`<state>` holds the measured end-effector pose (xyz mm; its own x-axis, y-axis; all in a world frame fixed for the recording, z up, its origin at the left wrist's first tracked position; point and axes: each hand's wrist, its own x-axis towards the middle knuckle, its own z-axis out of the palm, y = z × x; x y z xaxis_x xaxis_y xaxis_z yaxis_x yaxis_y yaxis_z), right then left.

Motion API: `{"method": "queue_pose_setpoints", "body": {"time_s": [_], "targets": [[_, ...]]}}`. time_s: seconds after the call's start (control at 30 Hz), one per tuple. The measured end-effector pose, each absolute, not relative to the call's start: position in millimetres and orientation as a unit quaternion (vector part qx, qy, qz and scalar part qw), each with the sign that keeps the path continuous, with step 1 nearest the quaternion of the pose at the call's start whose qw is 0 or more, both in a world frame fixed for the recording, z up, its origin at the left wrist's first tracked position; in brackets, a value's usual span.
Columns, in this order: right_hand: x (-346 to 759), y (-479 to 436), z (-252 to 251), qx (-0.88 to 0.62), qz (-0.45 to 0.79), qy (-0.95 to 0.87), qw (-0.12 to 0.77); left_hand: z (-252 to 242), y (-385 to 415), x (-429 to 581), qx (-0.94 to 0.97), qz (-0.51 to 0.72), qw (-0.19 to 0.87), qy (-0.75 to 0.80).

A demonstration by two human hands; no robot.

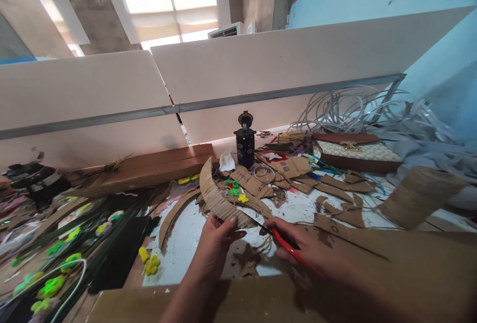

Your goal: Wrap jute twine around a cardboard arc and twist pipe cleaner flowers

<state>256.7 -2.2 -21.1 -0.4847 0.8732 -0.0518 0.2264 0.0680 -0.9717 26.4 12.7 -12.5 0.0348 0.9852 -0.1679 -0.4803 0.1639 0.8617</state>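
Observation:
My left hand (218, 241) pinches the near end of a curved strip of corrugated cardboard (216, 194), which arcs up and away from me. My right hand (301, 243) is closed round red-handled scissors (278, 236). Their dark blades point left and meet the strip's edge just beside my left thumb. Both hands hover over a white, scrap-strewn worktop (186, 238), above a large cardboard sheet (335, 288) lying nearest to me.
A small black bottle-like object (245, 141) stands behind the strip. Cardboard offcuts (290, 174), a patterned bag (356, 154), a twine-wrapped cylinder (417, 196) and coiled white cord (354, 109) lie right. Green and yellow foam shapes (52, 283) and a black tray (119, 256) lie left. White partitions (261, 64) close the back.

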Motion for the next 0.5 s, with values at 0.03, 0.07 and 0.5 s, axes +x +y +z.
{"method": "queue_pose_setpoints", "body": {"time_s": [0.03,0.07,0.5], "targets": [[256.6,-2.3,-21.0,-0.412,0.543,-0.670,0.294,-12.3,12.3,26.6,0.310,0.567,0.645,0.407],[256.5,-2.6,-20.4,-0.413,0.541,-0.672,0.291,-12.3,11.9,26.7,0.308,0.569,0.643,0.410],[248.9,-4.8,-12.6,-0.451,0.484,-0.700,0.269,-15.5,11.2,27.3,0.320,0.573,0.638,0.404]]}}
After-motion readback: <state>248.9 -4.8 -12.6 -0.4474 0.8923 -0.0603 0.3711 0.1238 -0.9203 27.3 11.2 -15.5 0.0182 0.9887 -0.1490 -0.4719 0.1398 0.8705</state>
